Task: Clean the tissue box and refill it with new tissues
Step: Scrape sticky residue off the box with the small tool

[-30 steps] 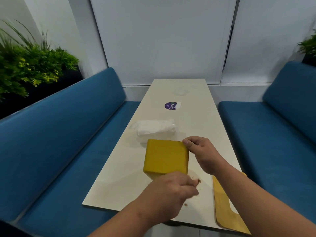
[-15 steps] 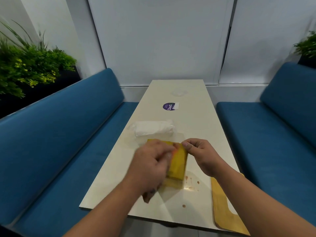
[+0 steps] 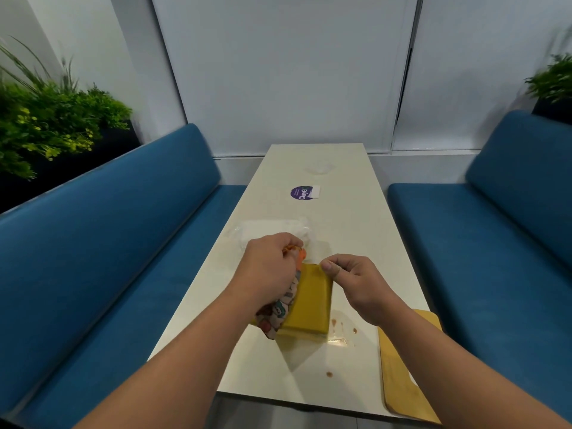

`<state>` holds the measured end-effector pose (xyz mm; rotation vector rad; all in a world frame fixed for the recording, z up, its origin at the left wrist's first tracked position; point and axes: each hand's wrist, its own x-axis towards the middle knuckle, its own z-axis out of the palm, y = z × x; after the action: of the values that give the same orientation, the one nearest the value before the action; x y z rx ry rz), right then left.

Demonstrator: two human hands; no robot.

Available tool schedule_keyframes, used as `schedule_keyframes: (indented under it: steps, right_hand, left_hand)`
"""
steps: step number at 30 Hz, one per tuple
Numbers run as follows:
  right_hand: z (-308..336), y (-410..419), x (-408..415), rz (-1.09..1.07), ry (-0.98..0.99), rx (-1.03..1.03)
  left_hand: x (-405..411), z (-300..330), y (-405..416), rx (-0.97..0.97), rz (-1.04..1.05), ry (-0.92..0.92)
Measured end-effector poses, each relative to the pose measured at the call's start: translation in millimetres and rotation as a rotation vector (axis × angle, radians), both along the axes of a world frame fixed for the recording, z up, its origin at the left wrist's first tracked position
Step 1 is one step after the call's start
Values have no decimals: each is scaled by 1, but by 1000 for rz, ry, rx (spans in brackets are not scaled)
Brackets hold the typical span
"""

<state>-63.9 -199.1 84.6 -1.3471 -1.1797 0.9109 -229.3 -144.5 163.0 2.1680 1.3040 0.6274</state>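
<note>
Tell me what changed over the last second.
The left hand, gripping the patterned cloth, moved from the near side of the yellow tissue box up along its left side. The right hand kept pinching the box's far corner. The tissue pack stayed put.

Yellow tissue box (image 3: pixel 312 300) on table, patterned cloth (image 3: pixel 278 314) against left side; wrapped tissue pack (image 3: pixel 263 232) behind.
</note>
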Motion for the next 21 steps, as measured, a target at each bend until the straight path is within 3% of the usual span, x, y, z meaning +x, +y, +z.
schedule_keyframes:
  steps: [14,16,19,21]
  right_hand:
    - [-2,2,2,-19,85,13]
    - [-5,3,4,-29,53,14]
    - [-6,4,6,-23,-3,-2]
    - [-6,3,6,-11,-11,-3]
  left_hand:
    - [20,-6,-11,-67,-82,-206]
    - [21,-3,-9,-208,-24,-392]
    - [11,5,-4,-483,85,-859]
    - [-2,5,7,-467,150,-948]
